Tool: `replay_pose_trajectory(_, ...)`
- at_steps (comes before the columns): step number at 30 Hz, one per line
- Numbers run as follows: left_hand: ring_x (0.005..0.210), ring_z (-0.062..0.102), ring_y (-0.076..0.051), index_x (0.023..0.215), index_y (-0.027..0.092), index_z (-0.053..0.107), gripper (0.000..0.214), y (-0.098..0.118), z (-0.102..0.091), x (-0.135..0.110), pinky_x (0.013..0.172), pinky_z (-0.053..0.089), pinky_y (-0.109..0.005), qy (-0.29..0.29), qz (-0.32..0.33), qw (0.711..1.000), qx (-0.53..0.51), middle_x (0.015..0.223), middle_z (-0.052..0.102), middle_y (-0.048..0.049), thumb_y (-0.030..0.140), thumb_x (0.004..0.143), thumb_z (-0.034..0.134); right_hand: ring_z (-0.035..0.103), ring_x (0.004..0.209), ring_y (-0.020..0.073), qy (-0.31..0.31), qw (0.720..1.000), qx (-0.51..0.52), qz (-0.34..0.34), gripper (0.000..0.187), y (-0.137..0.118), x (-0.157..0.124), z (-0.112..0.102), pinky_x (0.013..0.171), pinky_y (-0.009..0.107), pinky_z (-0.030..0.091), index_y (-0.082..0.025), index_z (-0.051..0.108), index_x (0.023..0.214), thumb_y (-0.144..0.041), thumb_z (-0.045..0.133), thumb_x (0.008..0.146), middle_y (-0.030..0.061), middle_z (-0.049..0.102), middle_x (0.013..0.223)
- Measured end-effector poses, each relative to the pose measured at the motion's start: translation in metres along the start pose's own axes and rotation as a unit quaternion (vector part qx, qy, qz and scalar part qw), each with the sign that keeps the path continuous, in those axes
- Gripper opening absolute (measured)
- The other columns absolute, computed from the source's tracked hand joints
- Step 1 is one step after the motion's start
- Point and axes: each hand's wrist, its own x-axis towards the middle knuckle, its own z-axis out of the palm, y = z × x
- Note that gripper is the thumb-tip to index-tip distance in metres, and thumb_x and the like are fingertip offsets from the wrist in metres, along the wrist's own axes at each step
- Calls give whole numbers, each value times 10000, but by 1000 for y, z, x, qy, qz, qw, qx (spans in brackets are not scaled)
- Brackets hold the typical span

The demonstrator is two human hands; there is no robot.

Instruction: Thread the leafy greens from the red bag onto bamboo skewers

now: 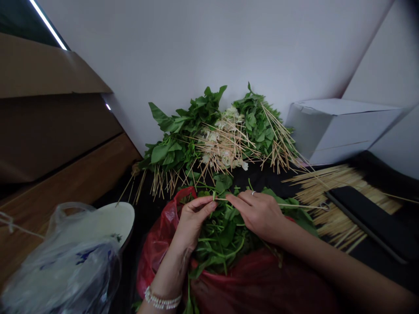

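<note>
Head view: a thin bamboo skewer [296, 204] lies almost level across your hands, its long axis running sideways and its free tip reaching out past your right hand toward the loose sticks. Your left hand [194, 222] pinches the inner end at the fingertips, along with what appears to be a green stem; that end is hidden in the fingers. Your right hand [260, 214] lies over the shaft and is the nearer to the skewer's long free length. The hands stand just apart, fingertips almost meeting. Whether the right hand grips or only steadies cannot be determined, as its thumb is out of sight. Below both hands, leafy greens [222, 237] fill a red plastic bag [157, 261], cut off by the lower frame edge. Beyond lies a heap of skewered greens [183, 139] with pale blossoms among them. To the right are spread loose skewers [340, 185], a flat black case [369, 218] and a white cardboard box [340, 131]. At lower left, a clear plastic bag [62, 279] partly covers a white dish [114, 218].
</note>
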Motion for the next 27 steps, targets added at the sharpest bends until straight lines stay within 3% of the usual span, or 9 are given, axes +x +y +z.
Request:
replay_pose_trajectory(10,667,661,-120,762,203,807,289,1,0,-1,716,522,-242,0,0,1000,2,744,779,-14,286,517,938,571,693,161,5,1000,-4,-1,308,0,-1,0,612,300,380,-150,657,1163,-106,433,955,34,659,784)
replay_pose_trajectory(19,689,674,-153,763,190,809,225,5,2,-3,724,530,-262,19,58,993,105,758,783,-28,282,578,897,569,671,166,23,1000,-17,-7,290,-1,-2,5,607,307,353,-142,660,1129,-88,446,941,26,643,762)
replay_pose_trajectory(27,645,643,-103,788,193,797,248,3,-1,0,688,502,-205,-12,41,998,49,699,762,-1,329,606,897,559,655,172,50,999,-1,-15,270,-2,-2,6,608,312,340,-136,666,1076,-76,439,944,21,639,741)
